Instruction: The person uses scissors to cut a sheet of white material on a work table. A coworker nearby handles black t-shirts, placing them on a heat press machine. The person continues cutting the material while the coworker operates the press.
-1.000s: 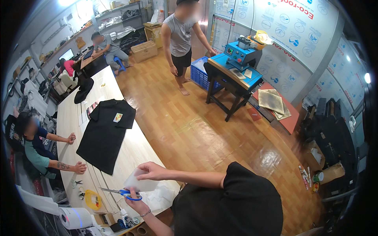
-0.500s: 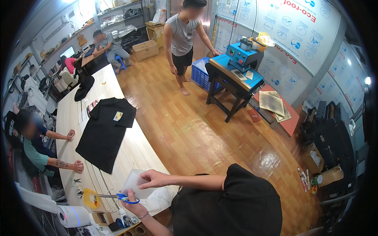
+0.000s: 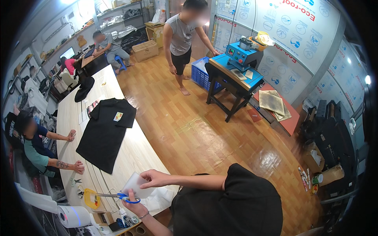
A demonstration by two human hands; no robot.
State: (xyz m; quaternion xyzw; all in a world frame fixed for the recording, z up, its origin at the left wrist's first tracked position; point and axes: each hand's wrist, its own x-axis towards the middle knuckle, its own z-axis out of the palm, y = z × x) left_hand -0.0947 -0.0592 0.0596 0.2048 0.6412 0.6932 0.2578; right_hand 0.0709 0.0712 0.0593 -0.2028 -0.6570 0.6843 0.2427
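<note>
My right hand (image 3: 155, 179) pinches a translucent white sheet (image 3: 135, 184) between thumb and fingers, over the near end of the long table. Just below, my left hand (image 3: 136, 204), with a bracelet at the wrist, holds blue-handled scissors (image 3: 128, 196). Their blades point left, toward a yellow plastic basket (image 3: 92, 199). The sheet's lower edge lies close to my left fingertips; whether they grip it too I cannot make out. Further up the table a black T-shirt (image 3: 105, 135) lies flat with a small colourful print (image 3: 118, 116) on its chest. White sheeting (image 3: 157, 200) rests under my hands.
Across the pale table (image 3: 136, 151), a co-worker's hands (image 3: 78, 167) rest on its far edge. Small snips (image 3: 75, 181) and a white cylindrical device (image 3: 74, 216) are at lower left. Another person stands by a blue heat press (image 3: 241, 55). Boxes and black equipment (image 3: 334, 145) line the right.
The sheet has tilted slightly in my right hand. My hands and the scissors stay almost in place, and the T-shirt has not moved.
</note>
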